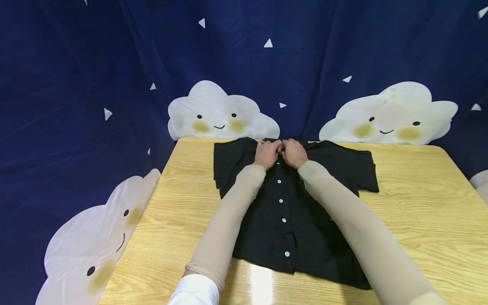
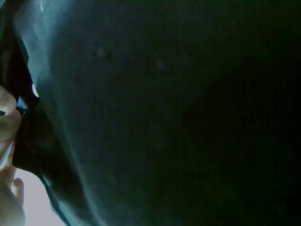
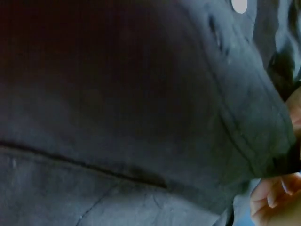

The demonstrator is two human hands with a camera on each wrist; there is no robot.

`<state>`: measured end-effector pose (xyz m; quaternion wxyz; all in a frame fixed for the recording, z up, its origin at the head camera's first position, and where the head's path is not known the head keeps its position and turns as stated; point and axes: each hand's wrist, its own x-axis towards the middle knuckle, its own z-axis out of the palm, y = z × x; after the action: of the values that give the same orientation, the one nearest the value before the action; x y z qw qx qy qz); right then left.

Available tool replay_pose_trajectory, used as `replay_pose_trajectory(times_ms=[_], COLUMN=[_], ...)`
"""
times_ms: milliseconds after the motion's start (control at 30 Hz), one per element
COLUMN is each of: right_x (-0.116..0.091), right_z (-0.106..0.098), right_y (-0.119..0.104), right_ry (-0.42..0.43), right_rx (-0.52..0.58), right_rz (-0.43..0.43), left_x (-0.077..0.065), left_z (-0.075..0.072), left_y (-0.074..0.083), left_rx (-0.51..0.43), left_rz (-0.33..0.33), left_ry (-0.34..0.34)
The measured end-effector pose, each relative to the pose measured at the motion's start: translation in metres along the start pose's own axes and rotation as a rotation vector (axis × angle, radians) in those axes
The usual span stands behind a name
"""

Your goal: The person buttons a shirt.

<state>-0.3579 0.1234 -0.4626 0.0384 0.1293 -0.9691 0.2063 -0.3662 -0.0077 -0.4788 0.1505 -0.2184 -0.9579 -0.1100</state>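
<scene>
A black short-sleeved shirt [image 1: 263,228] lies spread front up, its collar end at the far side. White buttons [image 1: 284,220] run down its front strip. Up at the collar, my left hand [image 1: 267,153] and right hand [image 1: 294,153] meet almost fingertip to fingertip. In the left wrist view, a thumb and finger [image 2: 8,123] pinch a dark edge of the cloth [image 2: 117,122]. Fingers [image 3: 270,200] hold the corner of the front strip with a buttonhole [image 3: 215,33] in the right wrist view. The exact spot between both hands is hidden.
The shirt lies on a light wooden table [image 1: 183,178] with rounded far corners. Behind and to the left hangs a dark blue curtain [image 1: 244,55] with white clouds [image 1: 221,108] and small triangles. Both forearms in beige sleeves [image 1: 225,228] cross over the shirt.
</scene>
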Motion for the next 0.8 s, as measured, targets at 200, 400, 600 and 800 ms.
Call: replay_pose_trajectory(times_ms=[200,400,600,800], right_x=[0.0023,0.0046,0.0058,0.0060], right_z=[0.0006,0.0021,0.0027,0.0038], right_y=[0.0043,0.0066,0.0079,0.0066], right_ry=[-0.048,-0.078,-0.101,-0.119], right_rx=[-0.006,-0.017,-0.080,-0.065], right_rz=[-0.038,-0.062,-0.101,-0.068], left_x=[0.0007,-0.0002,0.0002,0.0001], left_z=[-0.0033,-0.0058,-0.0025,0.0002], left_y=[-0.0038,-0.0051,-0.0025,-0.0028], left_rx=[-0.041,-0.047,-0.012,-0.040], left_rz=[0.033,0.039,-0.023,-0.129], left_ry=[-0.054,-0.075,-0.056,-0.082])
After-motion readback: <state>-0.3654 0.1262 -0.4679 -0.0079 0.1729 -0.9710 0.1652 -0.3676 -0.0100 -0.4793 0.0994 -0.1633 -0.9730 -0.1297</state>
